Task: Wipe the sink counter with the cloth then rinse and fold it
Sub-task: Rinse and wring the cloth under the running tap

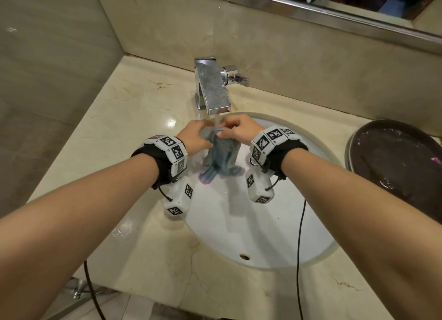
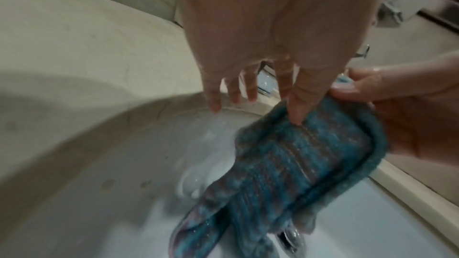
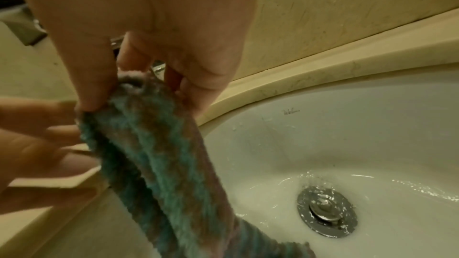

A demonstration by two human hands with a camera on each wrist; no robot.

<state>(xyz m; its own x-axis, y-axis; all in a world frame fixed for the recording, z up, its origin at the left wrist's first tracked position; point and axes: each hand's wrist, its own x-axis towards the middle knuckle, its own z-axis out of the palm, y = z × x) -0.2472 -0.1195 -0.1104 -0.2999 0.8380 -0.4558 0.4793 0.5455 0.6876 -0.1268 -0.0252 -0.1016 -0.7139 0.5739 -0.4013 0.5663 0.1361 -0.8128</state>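
Between the hands, under running water, hangs the cloth (image 1: 221, 155) (wet, teal-striped); left hand (image 1: 195, 138) and right hand (image 1: 239, 129) pinch its top edge.

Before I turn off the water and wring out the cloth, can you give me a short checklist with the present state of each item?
1. Water from the square chrome faucet falls on the blue-green striped terry cloth: ok.
2. Right hand has a grip on the cloth's top edge: ok.
3. Left hand also holds the cloth: ok, thumb on the near face, fingers behind.
4. Cloth hangs inside the white oval sink basin, not over the counter: ok.
5. Chrome drain lets water out: cannot tell.
6. Cloth rinsed clean: cannot tell.
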